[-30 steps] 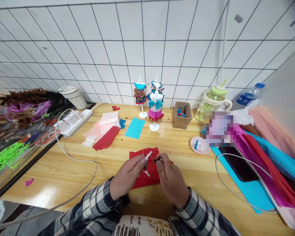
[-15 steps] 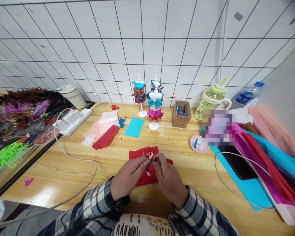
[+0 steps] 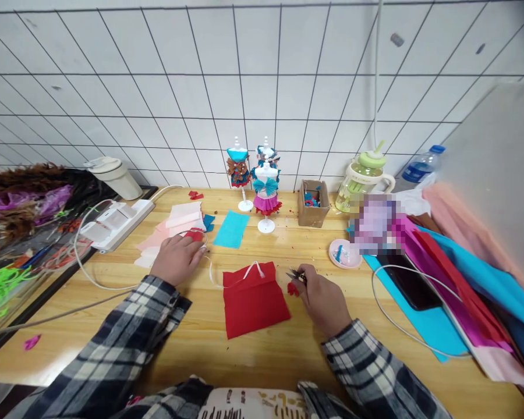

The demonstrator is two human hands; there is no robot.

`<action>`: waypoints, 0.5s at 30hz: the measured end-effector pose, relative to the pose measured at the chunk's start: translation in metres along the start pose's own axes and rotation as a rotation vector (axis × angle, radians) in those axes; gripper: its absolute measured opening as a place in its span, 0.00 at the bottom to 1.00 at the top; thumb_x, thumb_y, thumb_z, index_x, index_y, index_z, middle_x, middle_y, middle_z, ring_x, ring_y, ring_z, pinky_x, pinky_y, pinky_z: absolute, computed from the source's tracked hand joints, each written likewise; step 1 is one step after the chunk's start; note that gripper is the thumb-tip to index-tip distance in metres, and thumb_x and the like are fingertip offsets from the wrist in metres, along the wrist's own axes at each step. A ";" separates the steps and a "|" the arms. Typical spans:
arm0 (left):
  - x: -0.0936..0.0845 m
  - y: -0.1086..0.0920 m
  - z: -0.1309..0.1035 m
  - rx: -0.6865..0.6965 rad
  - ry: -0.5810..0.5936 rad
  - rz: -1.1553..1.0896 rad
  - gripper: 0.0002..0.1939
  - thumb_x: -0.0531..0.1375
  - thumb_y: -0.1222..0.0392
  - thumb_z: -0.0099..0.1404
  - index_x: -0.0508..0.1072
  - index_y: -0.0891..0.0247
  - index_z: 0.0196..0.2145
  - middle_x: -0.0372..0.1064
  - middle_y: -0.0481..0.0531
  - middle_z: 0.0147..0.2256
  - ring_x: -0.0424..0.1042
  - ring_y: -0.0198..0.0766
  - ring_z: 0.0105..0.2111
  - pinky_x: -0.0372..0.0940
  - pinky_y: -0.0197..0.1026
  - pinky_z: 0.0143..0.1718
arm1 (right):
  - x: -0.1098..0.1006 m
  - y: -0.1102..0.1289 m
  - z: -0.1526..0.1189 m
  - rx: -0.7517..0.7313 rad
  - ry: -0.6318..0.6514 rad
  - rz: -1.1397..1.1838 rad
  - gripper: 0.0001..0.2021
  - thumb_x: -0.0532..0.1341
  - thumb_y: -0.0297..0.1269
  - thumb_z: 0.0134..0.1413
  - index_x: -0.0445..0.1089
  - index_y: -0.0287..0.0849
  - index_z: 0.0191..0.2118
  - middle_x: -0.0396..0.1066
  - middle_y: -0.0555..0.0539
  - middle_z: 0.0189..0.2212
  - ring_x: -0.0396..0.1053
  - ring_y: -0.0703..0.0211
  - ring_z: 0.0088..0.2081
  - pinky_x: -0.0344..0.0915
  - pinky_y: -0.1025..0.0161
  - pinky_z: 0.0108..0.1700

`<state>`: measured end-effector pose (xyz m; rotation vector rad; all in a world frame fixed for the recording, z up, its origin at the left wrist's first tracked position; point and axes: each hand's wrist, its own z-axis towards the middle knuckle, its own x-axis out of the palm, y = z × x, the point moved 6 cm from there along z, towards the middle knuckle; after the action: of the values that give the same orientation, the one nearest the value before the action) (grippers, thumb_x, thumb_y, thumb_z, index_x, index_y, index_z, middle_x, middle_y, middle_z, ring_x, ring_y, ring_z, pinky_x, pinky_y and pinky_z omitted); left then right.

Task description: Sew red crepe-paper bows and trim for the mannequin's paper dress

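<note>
Plaid-sleeved hands above a wooden desk (image 3: 253, 361). The right hand (image 3: 325, 301), fingers folded into a firm grip, holds a pair of small dark scissors (image 3: 295, 275), blades parted and directed left. A crumpled red scrap (image 3: 293, 290) lies just below them. The left hand (image 3: 177, 259), loosely curled and palm down, lies over a red paper piece (image 3: 195, 234) and the edge of overlapping pale pink sheets (image 3: 184, 216); whether it grips anything cannot be told. A thin white ribbon (image 3: 259, 269) loops near its fingers, then runs rightward, its end resting on the upper part of a creased red sheet (image 3: 255, 308) lying flat between the hands. Behind: a blue sheet (image 3: 231, 230), three miniature dress forms (image 3: 266, 203) in ruffled outfits, and a cardboard box (image 3: 313, 219) holding coloured scraps. Right: a pink dish (image 3: 346, 266), near a black phone (image 3: 413, 282).
</note>
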<state>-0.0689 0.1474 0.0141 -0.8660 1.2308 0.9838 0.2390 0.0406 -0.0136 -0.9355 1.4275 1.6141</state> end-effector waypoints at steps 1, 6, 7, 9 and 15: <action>0.008 0.008 0.004 0.016 0.015 0.023 0.19 0.49 0.50 0.66 0.74 0.59 0.46 0.72 0.58 0.42 0.65 0.51 0.46 0.49 0.57 0.53 | 0.002 -0.006 0.000 0.000 -0.005 -0.044 0.10 0.51 0.42 0.64 0.62 0.43 0.44 0.75 0.47 0.31 0.72 0.55 0.31 0.53 0.63 0.28; 0.008 -0.010 -0.006 -0.078 -0.128 -0.120 0.25 0.57 0.47 0.61 0.69 0.58 0.54 0.67 0.60 0.51 0.61 0.55 0.52 0.49 0.58 0.55 | 0.005 0.001 -0.006 -0.175 -0.058 -0.111 0.11 0.53 0.43 0.63 0.64 0.42 0.43 0.73 0.46 0.36 0.70 0.56 0.35 0.56 0.62 0.32; 0.002 -0.027 -0.011 -0.058 -0.164 -0.244 0.23 0.56 0.48 0.63 0.71 0.59 0.52 0.68 0.60 0.49 0.63 0.51 0.50 0.53 0.54 0.54 | 0.005 0.007 -0.009 -0.223 -0.063 -0.117 0.12 0.53 0.44 0.63 0.65 0.42 0.43 0.72 0.46 0.35 0.70 0.56 0.35 0.56 0.62 0.33; -0.005 -0.068 -0.018 0.061 -0.115 -0.530 0.19 0.56 0.49 0.64 0.74 0.59 0.48 0.70 0.57 0.45 0.67 0.45 0.47 0.59 0.46 0.51 | 0.003 0.020 -0.013 -0.296 -0.067 -0.127 0.12 0.53 0.45 0.63 0.66 0.42 0.42 0.72 0.46 0.34 0.69 0.56 0.35 0.56 0.61 0.33; -0.006 -0.138 -0.021 0.113 0.095 -0.871 0.12 0.62 0.51 0.60 0.79 0.57 0.38 0.73 0.54 0.38 0.70 0.41 0.41 0.63 0.42 0.45 | 0.004 0.045 -0.019 -0.404 -0.061 -0.144 0.12 0.53 0.45 0.62 0.67 0.43 0.43 0.71 0.47 0.33 0.67 0.56 0.33 0.55 0.60 0.33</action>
<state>0.0528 0.0789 0.0185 -1.2119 0.8278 0.1715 0.1976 0.0191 0.0005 -1.1750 0.9833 1.8377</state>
